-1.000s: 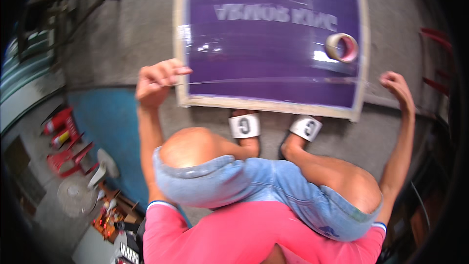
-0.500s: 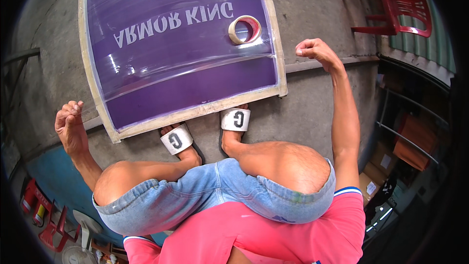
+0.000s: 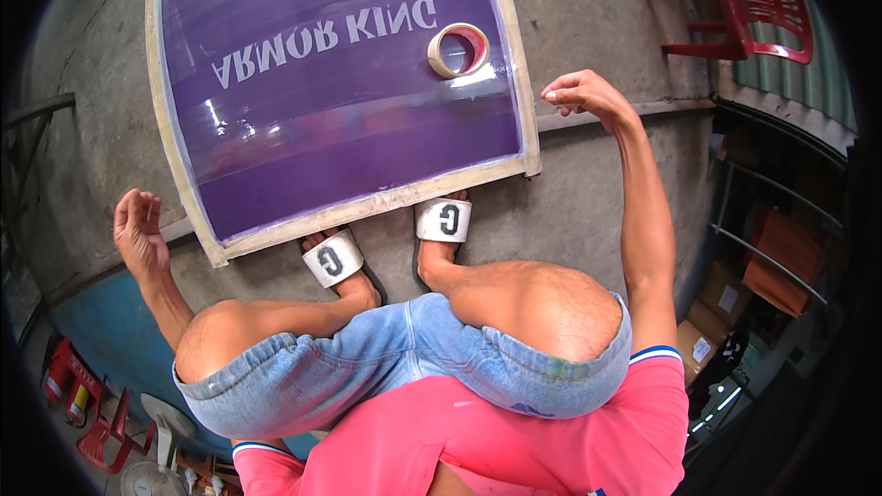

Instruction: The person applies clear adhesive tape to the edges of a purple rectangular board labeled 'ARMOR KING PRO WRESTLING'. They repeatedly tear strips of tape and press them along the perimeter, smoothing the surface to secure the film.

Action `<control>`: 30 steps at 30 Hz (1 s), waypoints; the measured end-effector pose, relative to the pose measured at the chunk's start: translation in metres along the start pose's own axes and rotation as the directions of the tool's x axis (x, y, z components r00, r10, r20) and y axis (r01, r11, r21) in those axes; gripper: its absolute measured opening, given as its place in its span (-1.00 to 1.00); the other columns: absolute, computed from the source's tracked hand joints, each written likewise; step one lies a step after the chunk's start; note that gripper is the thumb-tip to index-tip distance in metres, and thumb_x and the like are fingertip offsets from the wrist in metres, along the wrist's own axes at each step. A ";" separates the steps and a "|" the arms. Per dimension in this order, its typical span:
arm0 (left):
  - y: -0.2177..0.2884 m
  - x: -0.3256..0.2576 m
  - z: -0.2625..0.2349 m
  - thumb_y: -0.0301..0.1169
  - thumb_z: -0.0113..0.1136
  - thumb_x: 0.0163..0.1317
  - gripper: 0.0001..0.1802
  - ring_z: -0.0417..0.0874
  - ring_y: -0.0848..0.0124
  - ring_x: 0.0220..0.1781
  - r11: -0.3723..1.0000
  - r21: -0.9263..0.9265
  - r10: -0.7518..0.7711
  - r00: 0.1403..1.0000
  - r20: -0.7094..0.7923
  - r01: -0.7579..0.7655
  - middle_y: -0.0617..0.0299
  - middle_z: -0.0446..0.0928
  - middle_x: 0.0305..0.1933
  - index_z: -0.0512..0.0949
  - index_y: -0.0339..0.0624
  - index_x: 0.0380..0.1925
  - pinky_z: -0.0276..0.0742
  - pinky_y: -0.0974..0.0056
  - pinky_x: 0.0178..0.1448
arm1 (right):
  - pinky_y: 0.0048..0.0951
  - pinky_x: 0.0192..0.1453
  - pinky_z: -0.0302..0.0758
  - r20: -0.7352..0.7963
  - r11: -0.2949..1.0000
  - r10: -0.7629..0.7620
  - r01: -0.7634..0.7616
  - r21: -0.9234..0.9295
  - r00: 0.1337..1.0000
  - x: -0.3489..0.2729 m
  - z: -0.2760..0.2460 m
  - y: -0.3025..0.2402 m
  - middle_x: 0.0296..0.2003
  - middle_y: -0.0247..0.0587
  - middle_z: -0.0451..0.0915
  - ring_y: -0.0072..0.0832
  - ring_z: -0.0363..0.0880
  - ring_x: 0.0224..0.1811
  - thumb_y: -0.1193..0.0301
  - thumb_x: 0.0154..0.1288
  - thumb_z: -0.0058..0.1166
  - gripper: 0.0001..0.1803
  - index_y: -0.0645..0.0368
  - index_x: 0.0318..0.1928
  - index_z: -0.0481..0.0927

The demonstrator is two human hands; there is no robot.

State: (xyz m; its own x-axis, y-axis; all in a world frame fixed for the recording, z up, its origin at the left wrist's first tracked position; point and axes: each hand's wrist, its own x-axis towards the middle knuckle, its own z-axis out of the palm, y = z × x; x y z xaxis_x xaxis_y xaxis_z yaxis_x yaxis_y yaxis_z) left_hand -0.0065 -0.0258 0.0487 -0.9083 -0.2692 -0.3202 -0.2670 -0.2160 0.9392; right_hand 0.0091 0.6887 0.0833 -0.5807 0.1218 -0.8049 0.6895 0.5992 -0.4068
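A wooden-framed screen (image 3: 211, 253) with a purple face lies on the floor ahead of me, pale lettering across it. On its right part rests a roll of tape (image 3: 445, 66), cream outside with a red core. My left hand (image 3: 140, 230) is raised off the frame's near left corner, fingers bent and drawn together. Just beyond the frame's right edge is my right hand (image 3: 593, 95), thumb and index finger pinched. Anything thin or clear between the fingers of either hand is too faint to make out. A hazy reddish reflection crosses the purple face between the hands.
My feet in white-strapped slides (image 3: 333, 258) stand against the frame's near edge. A red plastic chair (image 3: 735, 9) lies at the far right. Boxes (image 3: 698, 349) and a metal rack (image 3: 767, 257) are at the right, more red chairs (image 3: 106, 432) and a fan (image 3: 152, 478) at the lower left.
The shiny ridge of clear film across the purple face no longer shows; a blurred reflection is there instead. My left hand has turned and shifted slightly right; my right hand has moved slightly left.
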 end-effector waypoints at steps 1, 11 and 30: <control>-0.011 0.005 -0.006 -0.42 0.28 0.34 -0.86 0.68 0.43 -0.20 0.998 0.018 -0.067 0.995 -0.072 0.068 0.22 0.67 -0.24 0.65 -0.21 -0.17 0.61 0.29 0.02 | -0.48 -0.26 0.34 0.033 0.999 0.021 -0.021 -0.024 0.999 0.002 0.002 -0.005 -0.41 -0.36 0.63 -0.58 0.53 -0.36 0.12 0.14 0.32 -0.68 0.09 -0.24 0.74; -0.084 -0.032 -0.012 -0.31 0.49 0.15 -0.79 0.63 0.56 -0.28 0.928 0.113 -0.275 0.855 -0.440 0.356 0.39 0.68 -0.34 0.68 -0.06 -0.26 0.42 0.35 -0.18 | -0.37 -0.28 0.64 0.176 0.980 -0.011 0.045 -0.192 0.984 0.038 0.014 0.009 -0.35 -0.17 0.71 -0.45 0.66 -0.30 0.14 0.19 0.32 -0.62 0.25 -0.25 0.76; -0.104 -0.002 -0.036 -0.41 0.53 0.07 -0.80 0.58 0.53 -0.41 0.938 0.083 -0.258 0.838 -0.481 0.337 0.31 0.66 -0.39 0.68 -0.23 -0.37 0.45 0.41 -0.35 | -0.53 -0.45 0.42 0.061 0.980 -0.063 0.073 -0.184 0.996 0.046 0.063 -0.035 -0.60 -0.37 0.55 -0.62 0.47 -0.56 0.26 0.20 0.21 -0.71 0.26 -0.48 0.67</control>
State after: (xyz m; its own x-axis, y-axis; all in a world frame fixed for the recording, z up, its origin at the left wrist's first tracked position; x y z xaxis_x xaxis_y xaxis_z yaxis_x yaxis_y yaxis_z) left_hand 0.0343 -0.0368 -0.0526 -0.5367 -0.6216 -0.5705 -0.5832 -0.2154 0.7833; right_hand -0.0146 0.6230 0.0334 -0.5955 0.0353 -0.8026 0.5537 0.7419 -0.3782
